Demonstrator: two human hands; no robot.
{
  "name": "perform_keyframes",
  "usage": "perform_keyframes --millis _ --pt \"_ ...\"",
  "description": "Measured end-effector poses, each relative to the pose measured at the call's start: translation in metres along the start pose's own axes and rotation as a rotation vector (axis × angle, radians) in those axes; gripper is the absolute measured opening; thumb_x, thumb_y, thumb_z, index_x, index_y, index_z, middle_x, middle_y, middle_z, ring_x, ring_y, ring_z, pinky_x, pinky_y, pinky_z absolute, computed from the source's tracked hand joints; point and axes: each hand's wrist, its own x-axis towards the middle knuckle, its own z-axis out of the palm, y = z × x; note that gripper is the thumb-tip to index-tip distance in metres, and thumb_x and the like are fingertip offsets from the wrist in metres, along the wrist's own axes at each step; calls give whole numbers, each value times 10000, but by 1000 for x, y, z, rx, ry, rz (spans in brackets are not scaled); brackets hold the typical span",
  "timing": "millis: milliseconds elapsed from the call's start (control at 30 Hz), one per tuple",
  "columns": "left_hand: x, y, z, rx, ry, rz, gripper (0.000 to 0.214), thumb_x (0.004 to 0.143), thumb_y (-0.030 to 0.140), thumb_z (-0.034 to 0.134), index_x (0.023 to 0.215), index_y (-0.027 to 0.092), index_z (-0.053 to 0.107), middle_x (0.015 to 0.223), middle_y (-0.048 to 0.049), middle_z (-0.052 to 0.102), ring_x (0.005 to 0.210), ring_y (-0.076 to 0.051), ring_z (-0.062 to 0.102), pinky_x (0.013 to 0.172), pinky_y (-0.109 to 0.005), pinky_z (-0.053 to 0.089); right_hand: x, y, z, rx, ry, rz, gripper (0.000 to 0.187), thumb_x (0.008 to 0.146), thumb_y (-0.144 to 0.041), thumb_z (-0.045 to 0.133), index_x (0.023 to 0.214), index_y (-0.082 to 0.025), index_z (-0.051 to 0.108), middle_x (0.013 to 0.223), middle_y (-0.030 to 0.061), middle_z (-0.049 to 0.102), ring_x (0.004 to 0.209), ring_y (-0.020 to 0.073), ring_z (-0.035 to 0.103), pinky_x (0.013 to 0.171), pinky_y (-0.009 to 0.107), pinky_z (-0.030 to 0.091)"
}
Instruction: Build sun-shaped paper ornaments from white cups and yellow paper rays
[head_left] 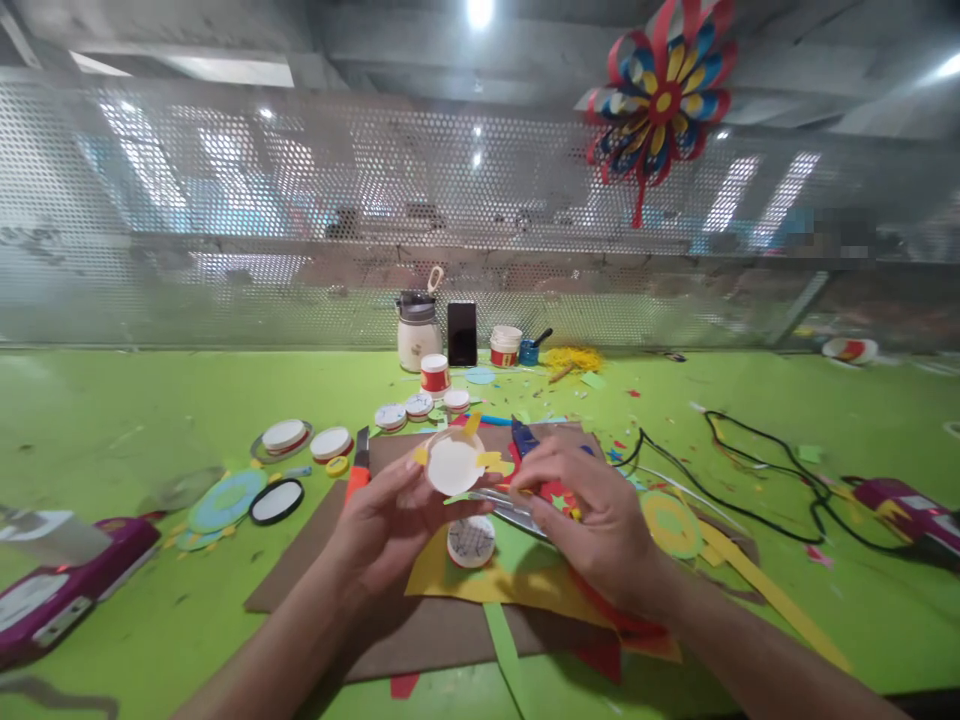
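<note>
My left hand (394, 520) grips a white round disc (454, 462) by its edge, its flat face toward me. Small yellow paper pieces (491, 461) stick out around its rim. Close by on the right, my right hand (585, 510) is closed, thumb and fingertips together; what they pinch, if anything, I cannot make out. A silver metal object (517, 512) lies by those fingertips, partly covered. Below the disc is a white lid (471, 541) with dark scribbled lines, on yellow and green paper (510, 580). Behind the right hand shows a dark blue tool (525, 438), partly hidden.
Brown cardboard (420, 635) lies under the work. An orange utility knife (360, 462) rests on the left, near several white lids (285, 436). Black cables (750, 438) loop at right. A phone (462, 334) and jug (418, 332) stand behind; a paper flower (664, 102) hangs above.
</note>
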Motion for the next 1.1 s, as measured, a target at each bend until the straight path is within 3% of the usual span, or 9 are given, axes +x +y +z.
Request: perform_keyframes --millis 100,233,433,667,900,967,1100 --pt "0 -1 5 53 42 57 322 807 200 628 1117 145 695 1118 -108 723 1007 -268 664 928 -402 505 -4 -5 4 45 73 108 45 844 -140 624 844 -174 653 761 24 652 713 136 605 652 261 500" --pt "0 -2 10 125 -15 102 353 756 182 703 1108 164 701 1101 -82 726 963 -197 668 884 -264 500 -9 -7 12 54 126 170 63 849 -147 618 867 -180 669 757 19 680 677 130 630 635 252 520" --pt "-3 -5 8 185 -122 44 446 696 256 773 1130 191 695 1091 -75 721 983 -217 654 845 -263 503 -12 -13 19 -78 174 -40 176 825 -67 613 935 -185 681 821 45 714 760 150 659 710 272 542" --pt "-5 -3 2 237 -153 -10 470 645 243 811 1105 231 714 1007 -42 740 885 -207 676 753 -238 530 -16 -19 21 -192 147 -193 193 833 -51 595 989 -133 673 743 71 677 673 148 617 585 254 513" --pt "-10 6 12 320 -202 -19 529 646 346 810 1145 215 696 1045 -46 742 895 -237 688 790 -286 525 -20 -32 4 -311 -15 -330 191 871 -74 537 1001 -106 673 732 84 697 654 147 620 564 270 545" --pt "-11 8 12 321 -227 -45 547 626 350 824 1143 221 696 1007 -43 750 864 -245 698 773 -294 530 -20 -35 -1 -362 -39 -412 171 876 -90 552 993 -95 676 745 90 719 649 151 630 541 278 544" --pt "-12 8 8 331 -249 -46 580 624 346 824 1166 201 682 1009 -75 744 835 -258 703 726 -298 543 -21 -38 -5 -405 -64 -434 171 896 -102 533 981 -104 682 773 85 741 652 157 639 491 294 532"
